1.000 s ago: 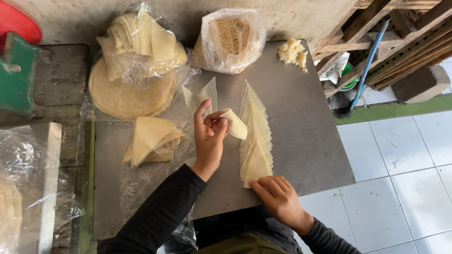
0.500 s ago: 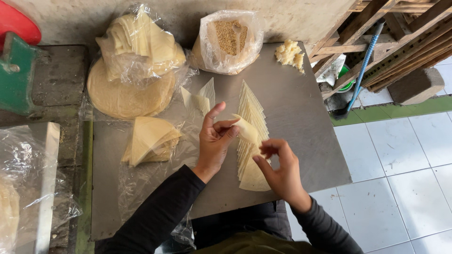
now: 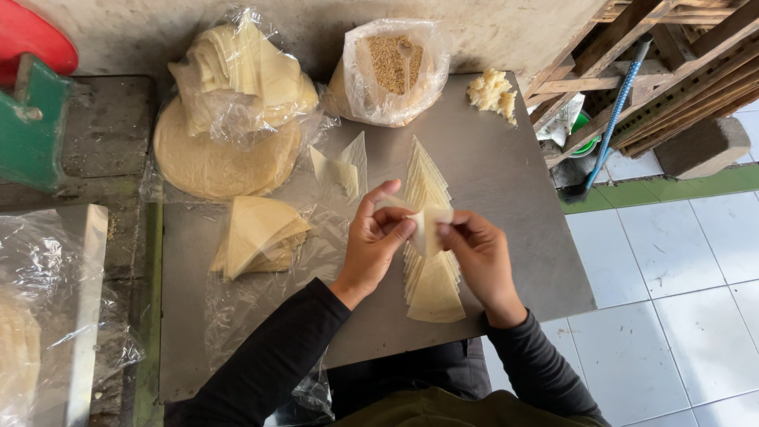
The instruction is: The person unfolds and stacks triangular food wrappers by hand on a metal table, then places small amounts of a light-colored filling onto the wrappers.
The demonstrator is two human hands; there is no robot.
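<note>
Both of my hands pinch one small pale dough wrapper above a row of overlapping triangular wrappers laid on the grey metal table. My left hand grips the wrapper's left edge with thumb and fingers. On its right edge, my right hand holds on with the fingertips. A stack of triangular wrappers lies on clear plastic to the left.
A round stack of flat wrappers and a bag of folded ones sit at the back left. A plastic bag of brown crumbs with a spoon stands behind. White crumbly filling lies at the back right. Wooden pallets lean at right.
My right hand rose from the table's near edge to the wrapper held by my left hand. Both hands now grip it together over the row.
</note>
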